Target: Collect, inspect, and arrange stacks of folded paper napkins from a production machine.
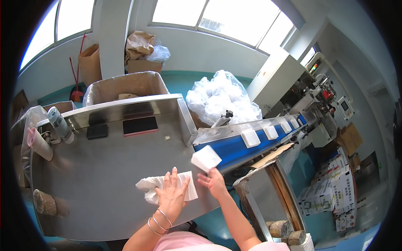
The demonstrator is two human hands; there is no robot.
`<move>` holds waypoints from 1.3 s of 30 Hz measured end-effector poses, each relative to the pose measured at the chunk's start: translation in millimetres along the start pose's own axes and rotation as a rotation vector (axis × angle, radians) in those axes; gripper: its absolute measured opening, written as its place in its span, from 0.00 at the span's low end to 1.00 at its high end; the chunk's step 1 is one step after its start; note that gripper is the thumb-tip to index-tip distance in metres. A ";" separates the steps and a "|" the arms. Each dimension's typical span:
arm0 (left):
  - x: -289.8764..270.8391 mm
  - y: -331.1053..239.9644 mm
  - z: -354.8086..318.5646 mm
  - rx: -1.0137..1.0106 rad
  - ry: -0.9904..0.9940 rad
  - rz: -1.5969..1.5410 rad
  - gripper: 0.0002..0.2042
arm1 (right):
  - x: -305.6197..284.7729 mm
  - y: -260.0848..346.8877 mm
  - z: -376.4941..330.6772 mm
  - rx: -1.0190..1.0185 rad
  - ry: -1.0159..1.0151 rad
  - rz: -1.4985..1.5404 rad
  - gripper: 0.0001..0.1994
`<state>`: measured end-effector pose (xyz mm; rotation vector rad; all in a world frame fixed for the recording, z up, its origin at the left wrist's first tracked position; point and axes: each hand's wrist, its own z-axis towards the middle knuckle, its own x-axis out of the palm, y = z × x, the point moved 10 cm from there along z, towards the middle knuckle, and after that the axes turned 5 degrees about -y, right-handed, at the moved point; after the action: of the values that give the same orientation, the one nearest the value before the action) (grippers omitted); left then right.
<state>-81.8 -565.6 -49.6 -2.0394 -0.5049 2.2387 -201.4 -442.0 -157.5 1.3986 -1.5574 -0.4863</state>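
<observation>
White paper stacks lie at both hands.

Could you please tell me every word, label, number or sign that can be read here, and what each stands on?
White boxes at the right: dark printed characters; I won't copy the wording.
Machine screen: too small to read.
Small green sign at the far right: too small to read.
Folded white stack under the left hand: no lettering visible.
White packet by the right hand: no lettering visible.
</observation>
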 end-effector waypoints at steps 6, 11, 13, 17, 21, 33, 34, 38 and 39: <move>-0.1 -2.1 1.1 0.003 -0.014 -0.015 0.39 | 49.7 -12.2 -30.6 -0.197 0.434 -0.979 0.22; -0.7 -6.4 -0.9 0.056 -0.040 -0.003 0.39 | 60.1 7.3 -42.4 -0.383 0.374 -0.931 0.20; 0.9 -5.6 -2.5 0.049 -0.035 -0.003 0.39 | 34.4 3.5 -19.7 -0.249 0.277 -0.704 0.18; -1.1 -8.5 -2.1 0.075 -0.041 -0.021 0.39 | -31.5 1.9 12.4 -0.006 -0.055 0.048 0.16; -2.1 -7.1 -1.4 0.052 -0.096 -0.036 0.40 | 56.4 10.2 -39.4 -0.345 0.342 -0.674 0.22; -1.3 -13.3 -5.3 0.092 -0.084 -0.034 0.37 | -1.5 -3.2 1.1 -0.083 0.096 -0.354 0.12; -1.9 -14.2 -5.5 0.107 -0.086 -0.052 0.37 | -15.9 0.4 5.4 -0.062 0.014 -0.141 0.13; -2.7 -12.3 -4.0 0.108 -0.134 -0.089 0.39 | 21.5 3.2 -20.2 -0.134 0.154 -0.385 0.20; -0.6 -12.8 -4.4 0.111 -0.130 -0.091 0.39 | 46.7 2.8 -34.3 -0.309 0.311 -0.670 0.20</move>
<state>-79.5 -552.8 -45.6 -1.7907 -0.4609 2.3009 -169.1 -474.1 -121.5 1.6370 -0.7040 -0.8211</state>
